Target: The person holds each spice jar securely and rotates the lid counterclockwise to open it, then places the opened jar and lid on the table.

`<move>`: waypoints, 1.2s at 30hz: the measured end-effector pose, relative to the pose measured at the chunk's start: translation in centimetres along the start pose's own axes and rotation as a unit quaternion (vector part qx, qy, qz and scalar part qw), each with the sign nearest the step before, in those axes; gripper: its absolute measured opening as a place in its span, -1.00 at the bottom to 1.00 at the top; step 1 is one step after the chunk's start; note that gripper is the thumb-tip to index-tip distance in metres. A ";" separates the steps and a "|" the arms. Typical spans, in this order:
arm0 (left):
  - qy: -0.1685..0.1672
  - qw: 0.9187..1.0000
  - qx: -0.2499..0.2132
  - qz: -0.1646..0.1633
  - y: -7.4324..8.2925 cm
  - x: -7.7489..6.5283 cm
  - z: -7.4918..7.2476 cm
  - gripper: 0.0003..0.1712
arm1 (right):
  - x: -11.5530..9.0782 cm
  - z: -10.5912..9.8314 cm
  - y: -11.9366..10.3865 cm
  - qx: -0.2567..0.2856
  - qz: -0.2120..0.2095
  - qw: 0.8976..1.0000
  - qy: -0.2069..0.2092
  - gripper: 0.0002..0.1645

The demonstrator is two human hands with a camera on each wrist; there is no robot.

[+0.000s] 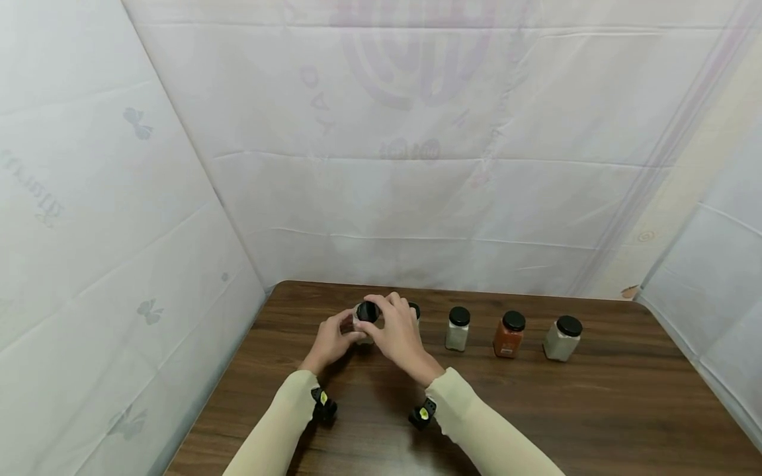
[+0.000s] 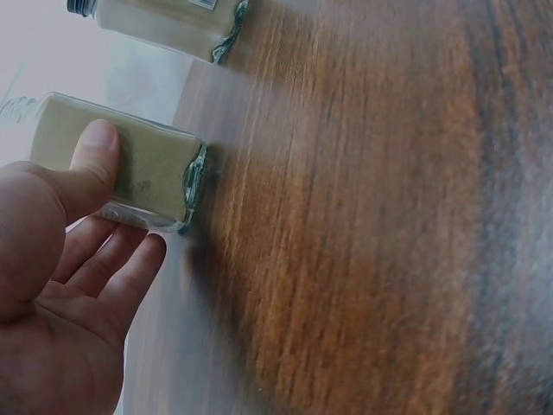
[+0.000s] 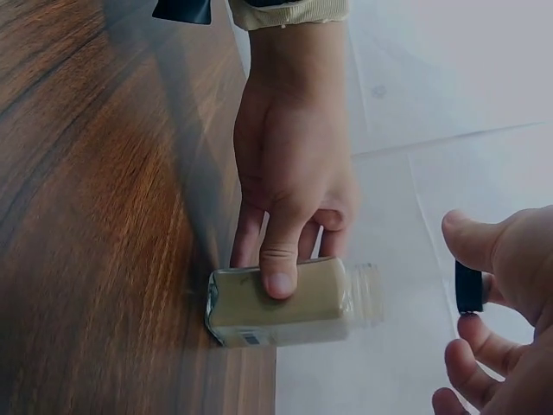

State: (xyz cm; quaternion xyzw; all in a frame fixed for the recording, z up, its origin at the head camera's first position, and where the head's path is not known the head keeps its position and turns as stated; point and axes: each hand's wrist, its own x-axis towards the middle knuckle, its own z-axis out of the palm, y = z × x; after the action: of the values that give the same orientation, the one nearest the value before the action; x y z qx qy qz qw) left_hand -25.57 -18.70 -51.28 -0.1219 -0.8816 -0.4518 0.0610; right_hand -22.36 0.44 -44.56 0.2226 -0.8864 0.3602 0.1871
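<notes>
My left hand [image 1: 329,342] grips a square glass jar [image 2: 160,177] of greenish-tan powder, thumb on one face and fingers round the other side. The jar stands upright at the left of the table, its threaded neck bare in the right wrist view. Above that neck, apart from it, my right hand [image 1: 400,336] pinches a black screw lid [image 3: 468,287] between thumb and fingers. From the head view, the lid [image 1: 367,311] and both hands cover much of the jar.
Just right of my right hand, another black-lidded jar [image 1: 415,309] is partly hidden. Further right stand a pale jar [image 1: 457,336], an orange-red jar [image 1: 508,338] and another pale jar [image 1: 561,344]. White sheeting [image 1: 417,198] rises behind the brown wooden table [image 1: 625,390].
</notes>
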 end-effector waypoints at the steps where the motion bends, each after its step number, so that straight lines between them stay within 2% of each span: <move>1: 0.001 1.000 0.001 0.000 0.0 0.0 0.0 -0.46 | -0.1 -0.1 0.1 -0.005 -0.004 1.000 0.001 -0.39; 7: 0.000 1.000 0.005 0.001 -0.1 0.0 0.0 -0.45 | -0.6 -0.4 0.4 -0.021 -0.013 1.000 0.006 -0.43; 20: -0.002 1.000 0.009 0.008 0.0 0.0 0.0 -0.42 | -1.4 -1.0 0.5 -0.005 -0.002 1.000 -0.006 -0.43; 36: 0.002 1.000 0.011 0.007 -0.2 0.1 0.1 -0.43 | -2.1 -1.2 0.4 0.020 0.019 0.999 -0.046 -0.40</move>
State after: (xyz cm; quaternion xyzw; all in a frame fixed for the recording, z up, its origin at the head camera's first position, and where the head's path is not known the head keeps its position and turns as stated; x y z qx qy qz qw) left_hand -25.75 -18.67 -51.45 -0.1263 -0.8857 -0.4418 0.0670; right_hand -20.64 2.07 -44.99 0.2258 -0.8907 0.3709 0.1345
